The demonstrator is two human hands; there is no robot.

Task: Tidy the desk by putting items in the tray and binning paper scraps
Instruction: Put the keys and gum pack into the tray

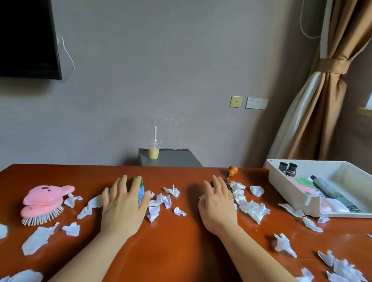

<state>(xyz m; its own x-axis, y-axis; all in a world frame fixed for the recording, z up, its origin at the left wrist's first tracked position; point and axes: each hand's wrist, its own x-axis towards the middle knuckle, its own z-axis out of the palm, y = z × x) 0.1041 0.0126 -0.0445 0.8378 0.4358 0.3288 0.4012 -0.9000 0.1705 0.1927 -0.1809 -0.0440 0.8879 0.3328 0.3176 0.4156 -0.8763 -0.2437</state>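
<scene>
Several white paper scraps [253, 210] lie scattered over the red-brown desk [168, 243]. My left hand [124, 205] lies with spread fingers over a small green-and-blue bottle [139, 190], which shows between index finger and thumb. My right hand [216, 208] reaches with straight, spread fingers onto a dark object [210, 183], mostly hidden, beside a bead strand with an orange gourd [233, 170]. Its thumb touches a scrap. A pink hairbrush [45, 198] lies at the left. The white tray [290, 192] at the right holds two dark bottles, a dark tube and pink packets.
Behind the desk a grey cabinet [171, 157] carries a plastic cup [153, 152] with a straw. A black screen [20, 20] hangs on the wall at the left. A tied brown curtain [325, 87] hangs at the right. No bin is in view.
</scene>
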